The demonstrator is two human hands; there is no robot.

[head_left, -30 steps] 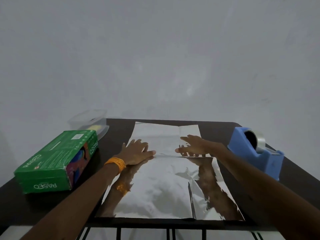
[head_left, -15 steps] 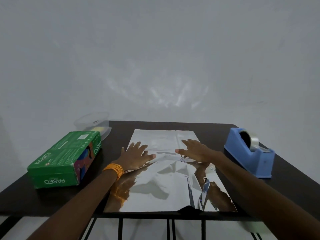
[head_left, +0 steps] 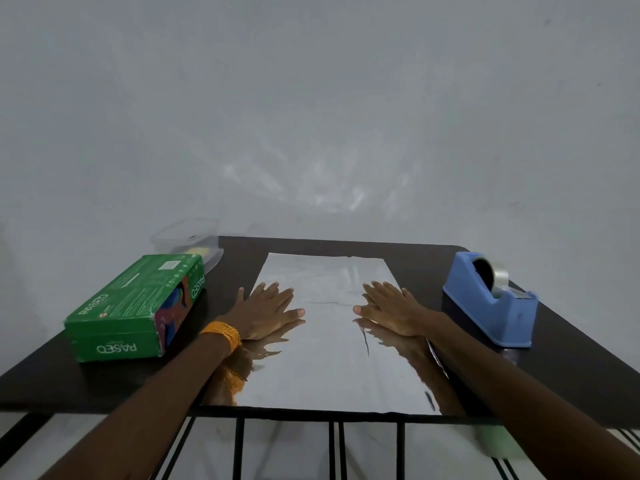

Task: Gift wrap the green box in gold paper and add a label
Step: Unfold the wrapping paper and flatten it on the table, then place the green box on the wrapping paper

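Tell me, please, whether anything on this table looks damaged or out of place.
Only the shiny paper: a sharp crease stands up in it just nearer than the right hand. Nothing else looks askew.

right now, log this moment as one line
left hand: flat on shiny foil wrapping sheet | right hand: flat on sheet | green cardboard box: unwrapped, left of sheet

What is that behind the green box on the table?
A clear plastic tub sits behind the green box. Something yellow shows inside; the box covers its near side, so the rest is hidden.
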